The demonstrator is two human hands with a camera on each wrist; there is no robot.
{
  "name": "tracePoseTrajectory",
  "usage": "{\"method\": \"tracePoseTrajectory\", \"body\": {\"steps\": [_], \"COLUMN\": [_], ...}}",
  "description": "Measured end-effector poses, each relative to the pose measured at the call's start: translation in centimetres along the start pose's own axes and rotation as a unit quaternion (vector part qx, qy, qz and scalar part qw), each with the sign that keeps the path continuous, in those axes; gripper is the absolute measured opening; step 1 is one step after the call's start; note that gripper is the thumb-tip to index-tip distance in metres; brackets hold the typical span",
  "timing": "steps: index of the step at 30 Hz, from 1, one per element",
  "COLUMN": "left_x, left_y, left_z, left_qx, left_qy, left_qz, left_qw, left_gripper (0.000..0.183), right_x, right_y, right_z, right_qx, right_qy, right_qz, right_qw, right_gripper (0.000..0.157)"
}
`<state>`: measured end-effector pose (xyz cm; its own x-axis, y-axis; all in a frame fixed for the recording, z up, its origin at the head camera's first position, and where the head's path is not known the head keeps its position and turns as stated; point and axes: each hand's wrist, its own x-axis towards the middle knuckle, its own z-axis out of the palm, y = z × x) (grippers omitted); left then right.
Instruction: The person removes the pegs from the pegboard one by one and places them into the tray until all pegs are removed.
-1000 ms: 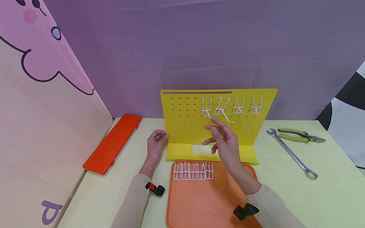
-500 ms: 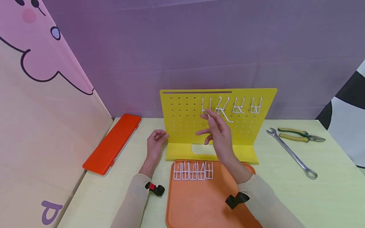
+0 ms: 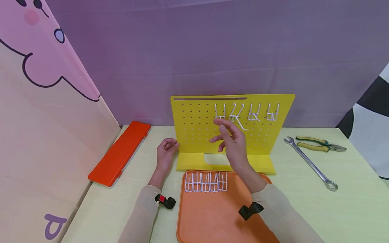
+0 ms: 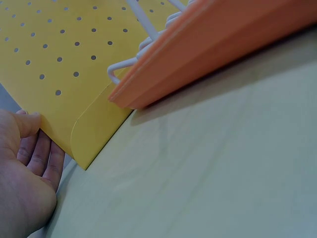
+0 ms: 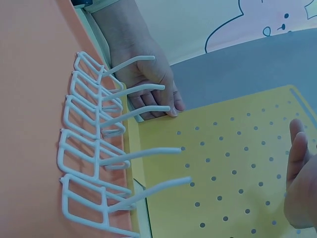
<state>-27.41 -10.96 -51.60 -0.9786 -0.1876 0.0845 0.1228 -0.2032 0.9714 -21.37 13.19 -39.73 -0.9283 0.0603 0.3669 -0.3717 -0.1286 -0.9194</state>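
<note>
My left hand (image 3: 166, 153) holds the left edge of the yellow pegboard (image 3: 194, 135), thumb in front and fingers behind, as the left wrist view (image 4: 25, 173) shows. My right hand (image 3: 235, 143) is raised before the board and pinches the prong of the leftmost hung white wire hook (image 3: 224, 109) between thumb and index finger. Its lower part is hidden behind the fingers. To its right hang several more hooks; the nearest, a tilted hook (image 3: 240, 118), sits askew with its prong slanting down to the right. In the right wrist view my right hand (image 5: 303, 191) shows only at the edge.
An orange tray (image 3: 209, 216) in front of the board holds a row of several white hooks (image 3: 206, 183). On the left lies a red case (image 3: 121, 153). A combination wrench (image 3: 311, 163) and yellow-handled pliers (image 3: 322, 144) lie on the right.
My right hand has moved left and slightly up to the leftmost hung hook and closed thumb and index finger on its prong. The left hand stays at the board's edge.
</note>
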Motion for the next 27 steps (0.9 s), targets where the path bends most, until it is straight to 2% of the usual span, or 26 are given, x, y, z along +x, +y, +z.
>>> {"method": "tracePoseTrajectory", "body": {"steps": [13, 27], "left_x": [0.0, 0.0], "left_y": [0.0, 0.1], "left_z": [0.0, 0.0], "left_qx": [0.005, 0.002], "left_qy": [0.001, -0.001], "left_qz": [-0.003, -0.003], "left_qw": [1.0, 1.0], "left_gripper": [0.012, 0.011], "right_x": [-0.5, -2.7], "right_y": [-0.3, -1.4], "right_z": [0.1, -0.8], "right_qx": [0.002, -0.028], "right_qy": [0.002, -0.019], "right_qz": [-0.014, -0.024], "right_qw": [1.0, 0.999], "right_gripper": [0.03, 0.025]}}
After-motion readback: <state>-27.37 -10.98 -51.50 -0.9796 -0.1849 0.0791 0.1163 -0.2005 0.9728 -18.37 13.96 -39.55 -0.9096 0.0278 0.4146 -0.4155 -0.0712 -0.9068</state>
